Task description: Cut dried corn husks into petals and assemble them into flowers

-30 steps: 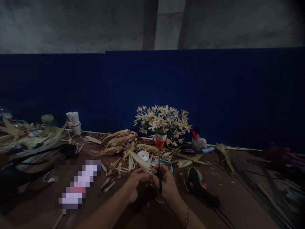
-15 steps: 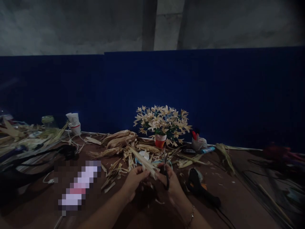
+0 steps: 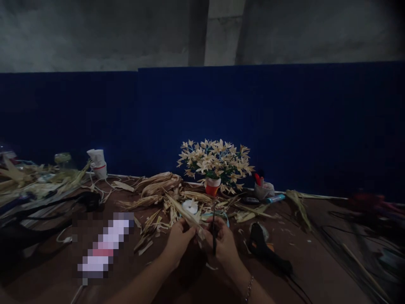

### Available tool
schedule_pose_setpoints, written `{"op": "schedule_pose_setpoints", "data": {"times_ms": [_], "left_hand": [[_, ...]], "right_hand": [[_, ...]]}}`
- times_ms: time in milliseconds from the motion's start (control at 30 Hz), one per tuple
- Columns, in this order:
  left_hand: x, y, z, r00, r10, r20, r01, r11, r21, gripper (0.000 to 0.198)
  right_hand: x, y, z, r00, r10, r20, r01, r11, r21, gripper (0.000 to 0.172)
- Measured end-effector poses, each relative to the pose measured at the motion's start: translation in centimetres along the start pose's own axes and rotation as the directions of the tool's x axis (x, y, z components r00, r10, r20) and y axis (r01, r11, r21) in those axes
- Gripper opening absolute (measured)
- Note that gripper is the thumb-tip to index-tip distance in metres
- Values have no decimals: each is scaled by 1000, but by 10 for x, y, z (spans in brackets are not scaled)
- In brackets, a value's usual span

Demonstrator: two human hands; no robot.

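Note:
A pale strip of dried corn husk [image 3: 186, 214] slants up and left from between my two hands. My left hand [image 3: 179, 242] is closed, pinching the husk near its lower end. Close beside it, my right hand [image 3: 223, 242] is wrapped round the dark handles of a pair of scissors [image 3: 214, 230], whose blades point up and away from me. The right thumb and fingers also meet the husk's lower end. Behind the hands lies a white spool [image 3: 190, 206] with light blue ribbon. Beyond it stands a red and white cup [image 3: 212, 185] with many pale husk flowers [image 3: 217, 160].
Bundles of dried husk [image 3: 161, 185] lie behind my left hand. A black glue gun [image 3: 268, 251] with a cord lies right of my hands. A small tub of tools [image 3: 263, 190] stands farther back. A pixelated oblong [image 3: 107, 245] is at left. A blue partition [image 3: 202, 105] closes the back.
The scissors have turned in my right hand, so the blades stand more upright and shifted left. Both hands have moved slightly, and the husk strip tilts farther left.

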State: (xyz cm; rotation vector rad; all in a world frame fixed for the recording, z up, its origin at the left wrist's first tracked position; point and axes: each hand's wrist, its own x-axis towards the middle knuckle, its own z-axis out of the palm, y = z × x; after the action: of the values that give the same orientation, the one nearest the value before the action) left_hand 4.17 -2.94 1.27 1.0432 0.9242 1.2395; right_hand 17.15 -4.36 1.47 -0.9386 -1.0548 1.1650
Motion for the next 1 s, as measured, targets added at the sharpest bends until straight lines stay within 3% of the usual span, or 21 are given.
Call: {"op": "schedule_pose_setpoints", "data": {"times_ms": [267,467,633,767,1000], "left_hand": [[0,7,-7,989,-70,128,75,996,-38,23],[3,7,-13,996,-91,-10,89,988,-130,22],[9,16,-21,975,-125,-182,66,953,-296,26],[12,16,-22,976,-88,-201,11,935,-355,25],[12,11,-21,977,-113,-182,47,942,-333,28]], "right_hand": [[0,-6,-4,990,136,46,-141,982,125,41],[2,-5,-10,975,189,114,-196,979,50,37],[0,-1,-17,882,359,305,-309,930,-200,35],[-5,-4,-17,823,426,375,-354,902,-248,35],[-9,-8,-14,823,406,397,-334,912,-240,37]]}}
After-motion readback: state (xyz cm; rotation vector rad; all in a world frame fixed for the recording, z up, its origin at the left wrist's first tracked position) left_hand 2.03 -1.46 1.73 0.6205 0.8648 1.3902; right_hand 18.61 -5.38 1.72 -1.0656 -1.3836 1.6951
